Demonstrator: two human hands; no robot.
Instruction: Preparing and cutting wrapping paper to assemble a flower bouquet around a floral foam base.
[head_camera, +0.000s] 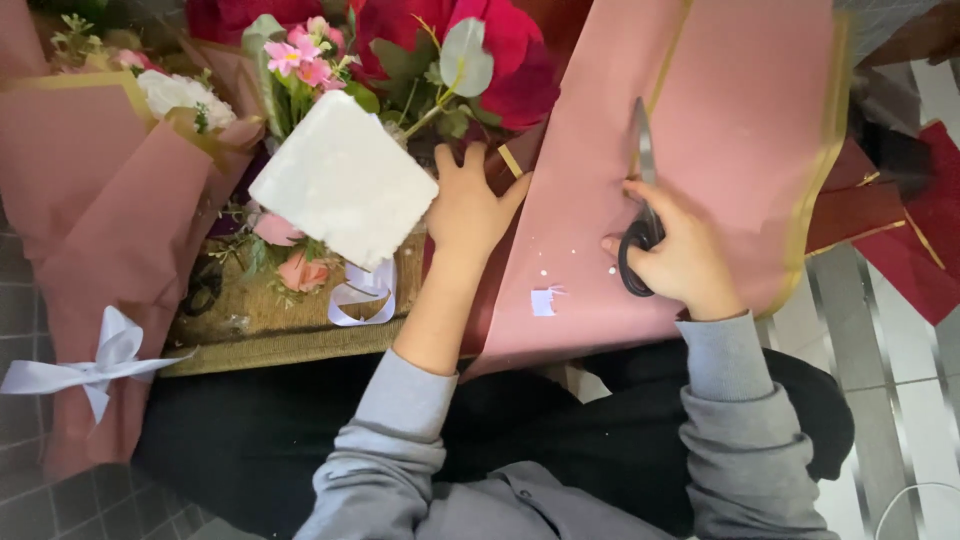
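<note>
Over the lap, a pink wrapping sheet (730, 130) with a gold edge is being cut with scissors (641, 190).

Right hand (675, 255) has its grip clenched through the black scissor handles, blades pointing away up the sheet; left hand (468, 205) lies flat and open, fingers spread, pressing the sheet's near edge beside a white foam block (343, 180) and the red and pink flowers (400, 50). A wrapped bouquet (110, 200) with a white bow lies to the left. My worry: the sheet looks loosely draped (nothing taut under it), so the cut may wander or tear, and the blades run fairly near the left thumb.
</note>
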